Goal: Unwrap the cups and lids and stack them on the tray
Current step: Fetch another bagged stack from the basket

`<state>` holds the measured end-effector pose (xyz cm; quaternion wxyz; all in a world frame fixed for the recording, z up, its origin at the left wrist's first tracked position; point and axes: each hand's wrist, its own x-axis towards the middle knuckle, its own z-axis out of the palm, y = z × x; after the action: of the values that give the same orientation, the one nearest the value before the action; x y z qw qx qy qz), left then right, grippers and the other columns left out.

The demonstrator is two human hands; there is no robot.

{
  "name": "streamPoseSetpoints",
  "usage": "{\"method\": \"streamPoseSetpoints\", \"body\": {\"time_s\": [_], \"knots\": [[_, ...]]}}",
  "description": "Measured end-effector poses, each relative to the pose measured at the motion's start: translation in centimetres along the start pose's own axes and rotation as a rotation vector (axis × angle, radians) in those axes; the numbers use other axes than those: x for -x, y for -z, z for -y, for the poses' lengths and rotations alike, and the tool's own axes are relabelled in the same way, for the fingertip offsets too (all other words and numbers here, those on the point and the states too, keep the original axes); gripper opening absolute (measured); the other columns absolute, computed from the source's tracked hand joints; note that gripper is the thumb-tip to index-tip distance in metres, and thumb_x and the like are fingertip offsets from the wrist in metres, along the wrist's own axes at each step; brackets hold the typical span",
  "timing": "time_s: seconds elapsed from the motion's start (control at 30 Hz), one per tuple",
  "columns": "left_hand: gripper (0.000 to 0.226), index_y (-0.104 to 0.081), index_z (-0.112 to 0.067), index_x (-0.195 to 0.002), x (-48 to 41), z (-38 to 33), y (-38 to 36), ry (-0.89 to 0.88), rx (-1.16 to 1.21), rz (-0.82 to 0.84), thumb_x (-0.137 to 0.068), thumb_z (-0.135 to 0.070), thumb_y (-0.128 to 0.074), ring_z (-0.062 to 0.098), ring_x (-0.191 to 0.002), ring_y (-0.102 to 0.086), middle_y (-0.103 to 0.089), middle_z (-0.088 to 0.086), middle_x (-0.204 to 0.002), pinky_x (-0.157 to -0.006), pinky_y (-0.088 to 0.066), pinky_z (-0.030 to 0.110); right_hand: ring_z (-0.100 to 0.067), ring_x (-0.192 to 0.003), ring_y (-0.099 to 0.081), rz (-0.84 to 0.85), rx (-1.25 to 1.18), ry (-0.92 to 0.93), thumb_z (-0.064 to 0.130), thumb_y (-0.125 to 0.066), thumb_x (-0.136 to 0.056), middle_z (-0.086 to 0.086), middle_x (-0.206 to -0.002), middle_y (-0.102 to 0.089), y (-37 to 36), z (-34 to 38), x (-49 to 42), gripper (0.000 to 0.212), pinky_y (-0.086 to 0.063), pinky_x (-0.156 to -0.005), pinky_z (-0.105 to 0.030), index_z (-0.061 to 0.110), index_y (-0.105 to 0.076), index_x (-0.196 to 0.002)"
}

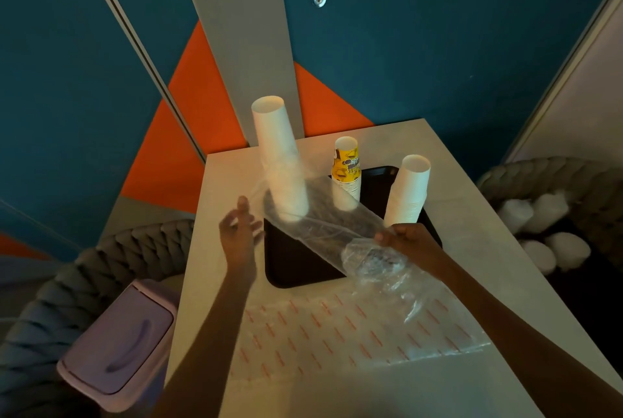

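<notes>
A tall stack of white paper cups stands upside down on the black tray, its lower part still inside a clear plastic sleeve. My right hand is shut on the bunched end of that sleeve, which stretches from the stack toward it. Fingers spread, my left hand hovers just left of the stack's base and holds nothing. Also on the tray are a yellow printed cup stack and a shorter white cup stack.
A flat clear wrapper with red print lies on the white table in front of the tray. A lilac lidded bin stands left of the table. At the right, a braided basket holds wrapped white lids.
</notes>
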<state>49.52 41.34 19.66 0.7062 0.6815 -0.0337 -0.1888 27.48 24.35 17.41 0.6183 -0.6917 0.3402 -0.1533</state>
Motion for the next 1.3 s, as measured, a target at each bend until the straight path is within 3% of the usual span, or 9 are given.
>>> {"method": "streamPoseSetpoints", "body": {"time_s": [0.13,0.27,0.43,0.6,0.7,0.9,1.03,1.2,1.3], "knots": [[0.030,-0.056,-0.010,-0.115,4.4,3.0,-1.6,0.203,0.004,0.259,-0.092,-0.028,-0.058,0.020,-0.097,-0.065,-0.066,0.007,-0.106,-0.077,-0.055,0.031,-0.010,-0.074,-0.064,0.019,-0.016,-0.032,0.016,-0.066,-0.085,0.000,-0.074,-0.064,-0.9,-0.8,0.2,0.013,-0.053,-0.073,-0.020,0.006,-0.065,-0.077],[0.006,-0.065,-0.005,-0.088,6.4,3.9,-2.3,0.105,-0.094,0.346,-0.089,-0.010,-0.062,0.017,-0.070,-0.062,-0.066,0.010,-0.079,-0.065,-0.053,0.026,-0.008,-0.074,-0.064,0.097,0.043,-0.073,0.015,-0.064,-0.088,0.003,-0.077,-0.066,-1.8,-1.4,0.2,0.005,-0.050,-0.070,-0.019,0.016,-0.066,-0.083],[0.015,-0.064,0.006,-0.088,6.0,2.7,-2.1,0.157,-0.256,0.347,-0.090,-0.009,-0.061,0.007,-0.049,-0.058,-0.064,0.012,-0.070,-0.050,-0.048,0.018,-0.001,-0.063,-0.063,0.204,0.083,-0.266,0.023,-0.062,-0.090,0.005,-0.076,-0.066,-2.5,-1.3,0.9,0.007,-0.048,-0.054,-0.012,0.019,-0.065,-0.093],[0.044,-0.061,-0.010,-0.092,6.1,3.0,-1.3,0.460,-0.313,0.274,-0.088,-0.053,-0.054,0.026,-0.094,-0.063,-0.065,0.012,-0.101,-0.088,-0.053,0.041,-0.001,-0.048,-0.057,0.161,0.014,-0.361,0.018,-0.065,-0.085,-0.001,-0.069,-0.058,-4.3,-1.7,0.8,0.006,-0.044,-0.060,-0.024,0.016,-0.062,-0.080],[0.046,-0.049,-0.018,-0.109,8.3,2.5,-0.3,0.582,-0.177,0.305,-0.089,-0.059,-0.045,0.028,-0.105,-0.056,-0.055,0.008,-0.112,-0.089,-0.050,0.043,-0.014,-0.071,-0.065,0.146,-0.106,-0.408,0.017,-0.063,-0.088,-0.007,-0.084,-0.064,-5.2,-2.6,1.2,0.013,-0.050,-0.066,-0.028,0.007,-0.062,-0.096],[0.065,-0.034,-0.041,-0.134,10.3,2.5,3.7,0.284,-0.056,0.414,-0.074,-0.057,-0.053,0.014,-0.111,-0.047,-0.035,-0.003,-0.144,-0.090,-0.050,0.039,-0.017,-0.066,-0.065,0.122,-0.299,-0.563,0.007,-0.050,-0.095,-0.009,-0.081,-0.064,-7.2,-3.0,1.4,0.012,-0.053,-0.058,-0.025,0.006,-0.057,-0.086],[0.083,-0.036,-0.044,-0.131,11.1,1.3,5.1,-0.021,-0.264,0.595,-0.061,-0.054,-0.080,-0.015,-0.103,-0.048,-0.040,-0.031,-0.124,-0.081,-0.048,0.011,-0.017,-0.058,-0.064,0.046,-0.459,-0.602,0.002,-0.041,-0.098,-0.010,-0.073,-0.064,-7.4,-1.5,1.1,0.020,-0.052,-0.047,-0.021,0.003,-0.054,-0.083],[0.025,-0.063,-0.017,-0.105,10.0,0.4,3.3,-0.245,-0.243,0.371,-0.084,-0.004,-0.066,0.007,-0.096,-0.064,-0.066,-0.006,-0.105,-0.072,-0.051,0.012,-0.026,-0.096,-0.057,0.058,-0.380,-0.605,0.018,-0.054,-0.095,-0.012,-0.099,-0.060,-6.7,1.5,0.8,0.015,-0.046,-0.097,-0.042,0.007,-0.058,-0.105],[0.008,-0.066,-0.013,-0.090,8.7,-0.7,1.8,-0.243,-0.185,0.284,-0.087,-0.006,-0.063,0.012,-0.082,-0.067,-0.069,0.000,-0.088,-0.069,-0.056,0.021,-0.035,-0.118,-0.054,-0.042,-0.554,-0.537,0.040,-0.053,-0.093,-0.019,-0.127,-0.054,-5.1,3.4,0.9,0.048,-0.046,-0.092,-0.048,0.021,-0.039,-0.134]]}}
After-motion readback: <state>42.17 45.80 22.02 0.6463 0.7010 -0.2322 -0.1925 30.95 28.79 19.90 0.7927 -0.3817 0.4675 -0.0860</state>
